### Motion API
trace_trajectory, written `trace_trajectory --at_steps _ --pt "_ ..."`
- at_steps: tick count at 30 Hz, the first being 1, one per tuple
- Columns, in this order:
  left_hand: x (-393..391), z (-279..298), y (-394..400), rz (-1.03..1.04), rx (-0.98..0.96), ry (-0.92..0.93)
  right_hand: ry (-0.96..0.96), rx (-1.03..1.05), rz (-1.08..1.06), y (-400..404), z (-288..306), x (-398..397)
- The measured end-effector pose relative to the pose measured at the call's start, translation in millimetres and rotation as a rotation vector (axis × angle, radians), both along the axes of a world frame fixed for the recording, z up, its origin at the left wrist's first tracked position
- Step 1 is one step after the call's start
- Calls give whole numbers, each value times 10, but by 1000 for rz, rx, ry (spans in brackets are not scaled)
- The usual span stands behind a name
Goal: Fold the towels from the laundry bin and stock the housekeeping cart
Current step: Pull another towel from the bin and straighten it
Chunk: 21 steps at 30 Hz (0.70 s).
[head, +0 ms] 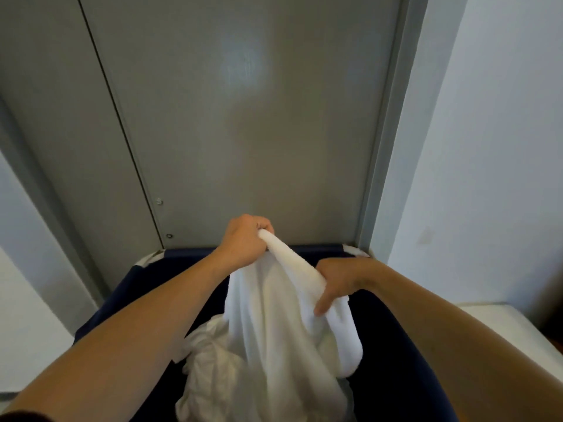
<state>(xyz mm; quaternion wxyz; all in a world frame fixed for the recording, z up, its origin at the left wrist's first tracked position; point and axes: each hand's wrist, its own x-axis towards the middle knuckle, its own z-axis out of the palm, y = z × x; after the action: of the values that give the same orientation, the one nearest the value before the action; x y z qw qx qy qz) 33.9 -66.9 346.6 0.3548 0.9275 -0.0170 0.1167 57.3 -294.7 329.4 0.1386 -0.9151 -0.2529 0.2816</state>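
Pulling a white towel (274,315) up out of the laundry bin (396,360), the person is at the very first step, which is getting one towel free before any folding; the bin is dark blue and sits right under the arms; more white cloth (210,357) lies bunched inside the bin, under the hanging towel and a bit to the left. Above the middle of the bin, the right hand (338,281) is closed on the towel's rolled top edge, with the thumb pressing down on the cloth; a little higher and nearer the far rim of the bin, the left hand (243,239) is curled tight round the end of that same edge; so both hands hold one towel and the rest of it hangs down into the bin. Behind the bin stands a grey door (243,117); to the right of the bin is a pale wall (487,147). No cart can be seen here. Next, the towel likely needs to come all the way out, then the hands should find two corners and spread them apart so it hangs flat; the cloth is soft and floppy, so it may drag other pieces up with it.
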Motion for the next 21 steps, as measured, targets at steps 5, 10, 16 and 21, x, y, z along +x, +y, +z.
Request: trace_trajectory --at_steps 5,10,16,21 --pt "-26 18 467 392 -122 -139 98 -32 -77 -235 -240 -80" --pt "-35 -136 513 338 167 32 -315 174 -205 -178 -163 -17" --pt "-114 -240 -343 -327 32 236 -456 362 -93 229 169 -96" --pt "-101 -307 -130 -176 2 127 -418 200 -175 -157 58 5"
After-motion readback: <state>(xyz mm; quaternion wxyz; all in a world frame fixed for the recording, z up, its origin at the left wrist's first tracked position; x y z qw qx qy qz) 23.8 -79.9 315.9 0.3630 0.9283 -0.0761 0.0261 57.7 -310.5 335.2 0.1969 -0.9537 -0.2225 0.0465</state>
